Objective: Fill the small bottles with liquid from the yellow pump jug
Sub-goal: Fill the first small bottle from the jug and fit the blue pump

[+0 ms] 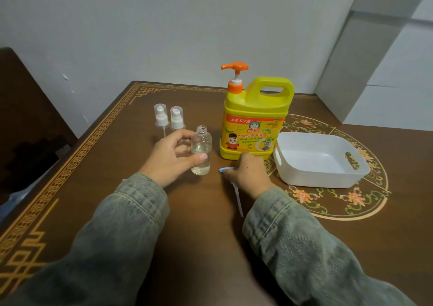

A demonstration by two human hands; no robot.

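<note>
My left hand grips a small clear bottle that stands upright and uncapped on the table, with clear liquid inside. My right hand lies on the table just in front of the yellow pump jug and holds a spray cap whose thin white tube trails toward me. The jug has an orange pump head pointing left. Two more small bottles with clear caps stand behind my left hand.
A white plastic basket with nothing in it sits to the right of the jug. The dark wooden table has a gold patterned border and a floral medallion. A wall is close behind, and a dark chair stands at the left.
</note>
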